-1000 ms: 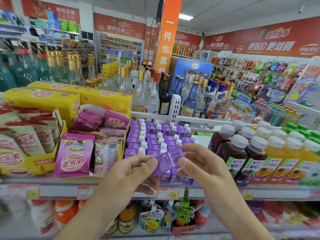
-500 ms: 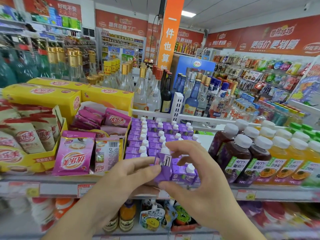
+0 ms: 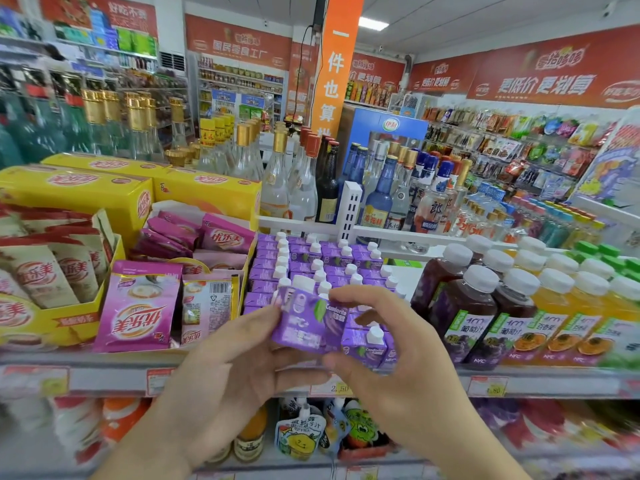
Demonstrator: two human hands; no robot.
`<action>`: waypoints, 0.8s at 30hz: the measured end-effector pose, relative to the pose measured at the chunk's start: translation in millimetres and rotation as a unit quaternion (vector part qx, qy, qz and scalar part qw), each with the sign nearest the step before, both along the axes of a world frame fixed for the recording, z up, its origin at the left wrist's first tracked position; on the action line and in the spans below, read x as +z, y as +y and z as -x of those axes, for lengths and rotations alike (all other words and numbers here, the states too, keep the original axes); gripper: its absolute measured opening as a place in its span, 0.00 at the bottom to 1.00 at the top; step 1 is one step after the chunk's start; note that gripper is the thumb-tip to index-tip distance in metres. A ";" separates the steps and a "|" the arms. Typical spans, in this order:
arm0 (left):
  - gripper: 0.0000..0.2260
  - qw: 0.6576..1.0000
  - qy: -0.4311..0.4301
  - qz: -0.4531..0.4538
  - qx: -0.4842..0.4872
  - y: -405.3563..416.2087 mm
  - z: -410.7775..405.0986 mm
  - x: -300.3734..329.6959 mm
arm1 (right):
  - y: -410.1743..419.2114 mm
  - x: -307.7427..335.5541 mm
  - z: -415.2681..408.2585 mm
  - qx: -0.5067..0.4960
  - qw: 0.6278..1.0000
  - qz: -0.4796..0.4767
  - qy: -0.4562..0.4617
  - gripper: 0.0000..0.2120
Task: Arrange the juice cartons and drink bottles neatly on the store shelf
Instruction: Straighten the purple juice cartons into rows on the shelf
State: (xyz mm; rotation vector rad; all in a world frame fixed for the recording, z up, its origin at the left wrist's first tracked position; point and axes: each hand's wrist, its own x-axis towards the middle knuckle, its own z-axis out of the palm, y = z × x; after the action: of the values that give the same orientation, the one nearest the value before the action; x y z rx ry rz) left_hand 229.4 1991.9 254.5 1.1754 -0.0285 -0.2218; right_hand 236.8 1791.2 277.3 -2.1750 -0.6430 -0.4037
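purple juice carton (image 3: 308, 318) upright between left hand (image 3: 239, 372) and right hand (image 3: 398, 362), both grips pinching it

We had only the one head-worn wide-angle view, which looked forward and slightly down from close in front of the store shelf (image 3: 242, 379). It faced across the shelf top toward the aisles behind, whose edges bowed and blurred.
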 end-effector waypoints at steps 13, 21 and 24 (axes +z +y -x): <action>0.39 0.876 -0.288 -0.339 0.189 -8.2 -4.8 -13.5 | -2.2 7.8 -27.5 -0.021 0.978 -0.091 0.188 0.07; 0.32 0.734 -0.312 -0.589 0.128 11.6 -49.6 -26.9 | -0.7 14.8 -86.6 -0.103 0.988 -0.029 0.108 0.11; 0.35 0.699 -0.312 -0.636 0.099 18.5 -71.7 -38.1 | 6.6 14.6 -133.3 -0.128 0.989 0.007 0.074 0.11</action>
State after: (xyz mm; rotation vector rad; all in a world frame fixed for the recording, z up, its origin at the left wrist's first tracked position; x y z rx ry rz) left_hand 301.1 2010.4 216.4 2.6014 -0.4021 0.4749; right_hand 370.1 1797.8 291.9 -2.2841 -0.2864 -0.3657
